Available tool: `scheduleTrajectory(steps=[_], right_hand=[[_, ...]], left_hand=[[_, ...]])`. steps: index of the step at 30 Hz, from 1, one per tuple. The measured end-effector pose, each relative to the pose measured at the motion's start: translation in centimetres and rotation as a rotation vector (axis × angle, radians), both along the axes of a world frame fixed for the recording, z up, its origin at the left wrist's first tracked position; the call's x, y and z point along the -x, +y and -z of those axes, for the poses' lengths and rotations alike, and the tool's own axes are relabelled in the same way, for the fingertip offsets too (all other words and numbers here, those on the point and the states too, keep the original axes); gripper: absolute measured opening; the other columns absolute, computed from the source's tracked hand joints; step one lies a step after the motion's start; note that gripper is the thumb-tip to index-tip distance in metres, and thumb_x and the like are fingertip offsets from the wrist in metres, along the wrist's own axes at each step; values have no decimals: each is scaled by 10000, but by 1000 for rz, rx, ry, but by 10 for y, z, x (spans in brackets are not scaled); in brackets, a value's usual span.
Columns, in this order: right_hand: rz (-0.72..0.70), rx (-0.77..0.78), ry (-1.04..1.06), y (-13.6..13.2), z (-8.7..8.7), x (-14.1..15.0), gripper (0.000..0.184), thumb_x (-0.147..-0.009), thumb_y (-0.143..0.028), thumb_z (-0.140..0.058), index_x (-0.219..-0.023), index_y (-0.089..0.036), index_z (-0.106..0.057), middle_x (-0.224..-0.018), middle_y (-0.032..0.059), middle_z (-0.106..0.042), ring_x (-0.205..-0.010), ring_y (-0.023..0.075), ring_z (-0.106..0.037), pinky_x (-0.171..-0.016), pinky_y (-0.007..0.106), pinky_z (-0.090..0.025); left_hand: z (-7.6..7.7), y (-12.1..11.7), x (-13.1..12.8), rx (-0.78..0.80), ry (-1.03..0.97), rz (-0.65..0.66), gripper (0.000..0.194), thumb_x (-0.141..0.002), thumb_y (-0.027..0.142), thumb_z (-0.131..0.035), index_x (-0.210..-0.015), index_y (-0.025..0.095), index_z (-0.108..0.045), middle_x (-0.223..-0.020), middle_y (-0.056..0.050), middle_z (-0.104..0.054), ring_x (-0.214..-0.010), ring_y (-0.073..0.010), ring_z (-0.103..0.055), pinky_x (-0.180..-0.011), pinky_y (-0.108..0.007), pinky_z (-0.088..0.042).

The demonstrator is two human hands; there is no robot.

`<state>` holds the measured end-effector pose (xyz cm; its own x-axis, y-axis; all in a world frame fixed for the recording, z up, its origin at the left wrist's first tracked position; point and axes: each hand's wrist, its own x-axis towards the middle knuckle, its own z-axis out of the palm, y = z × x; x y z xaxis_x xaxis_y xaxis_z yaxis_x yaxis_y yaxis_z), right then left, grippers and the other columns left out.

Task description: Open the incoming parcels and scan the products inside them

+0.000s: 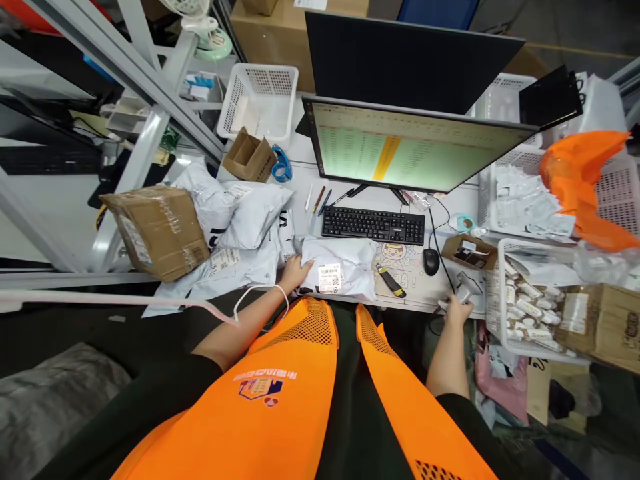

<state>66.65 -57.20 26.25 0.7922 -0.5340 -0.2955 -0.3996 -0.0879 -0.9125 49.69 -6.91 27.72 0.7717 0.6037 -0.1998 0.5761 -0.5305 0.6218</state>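
My left hand (296, 272) rests on the left end of a white poly mailer parcel (345, 263) with a barcode label (329, 277), lying at the desk's front edge; its fingers curl over the bag. My right hand (457, 309) is closed on a grey handheld barcode scanner (466, 287) at the desk edge, right of the mailer. A black and yellow box cutter (391, 280) lies on the desk mat between the two hands.
A black keyboard (373, 225), a mouse (431, 261) and a monitor (415, 148) stand behind the mailer. More white mailers (250, 217) and a brown carton (157, 230) pile at the left. A white basket of small tubes (525, 303) stands right, below an orange bag (583, 183).
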Motion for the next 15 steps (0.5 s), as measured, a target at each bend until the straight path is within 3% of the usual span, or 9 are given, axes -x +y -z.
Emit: scheduleTrajectory(steps=[4, 7, 10, 12, 15], right_hand=[[-70, -149, -70, 23, -25, 61, 564, -694, -523, -777, -1099, -265, -479, -818, -54, -537, -647, 142, -555, -671, 341, -551], [-287, -265, -41, 49, -55, 113, 553, -656, -590, -731, -1048, -244, -551, -717, -58, -521, -604, 141, -538, -670, 345, -535], [-528, -299, 50, 82, -83, 150, 523, -669, -536, -776, -1042, -187, -665, -658, -30, -563, -606, 167, -562, -648, 335, -514], [-666, -223, 101, 105, -97, 164, 467, -678, -458, -823, -1025, -165, -715, -726, 19, -653, -691, 199, -621, -687, 338, -523], [-945, 134, 196, 137, -113, 169, 312, -780, -373, -754, -1034, -193, -739, -934, 73, -753, -886, 249, -687, -818, 354, -531]], left_hand=[[9, -12, 2, 69, -81, -112, 269, -860, 404, -659, -983, 166, -628, -1066, -175, -697, -1059, -328, -656, -1001, -439, -512], [18, -26, 0, 120, -156, -168, 197, -896, 381, -610, -933, 193, -565, -983, -115, -673, -946, -253, -633, -923, -366, -514], [25, -39, -3, 173, -223, -166, 207, -910, 364, -601, -811, 223, -486, -823, -38, -589, -828, -195, -567, -840, -301, -495], [27, -47, -5, 204, -266, -159, 250, -910, 357, -610, -770, 230, -447, -760, -7, -528, -776, -176, -522, -792, -280, -477], [24, -55, -4, 235, -329, -162, 273, -905, 350, -617, -753, 232, -424, -722, 12, -476, -736, -168, -478, -745, -275, -450]])
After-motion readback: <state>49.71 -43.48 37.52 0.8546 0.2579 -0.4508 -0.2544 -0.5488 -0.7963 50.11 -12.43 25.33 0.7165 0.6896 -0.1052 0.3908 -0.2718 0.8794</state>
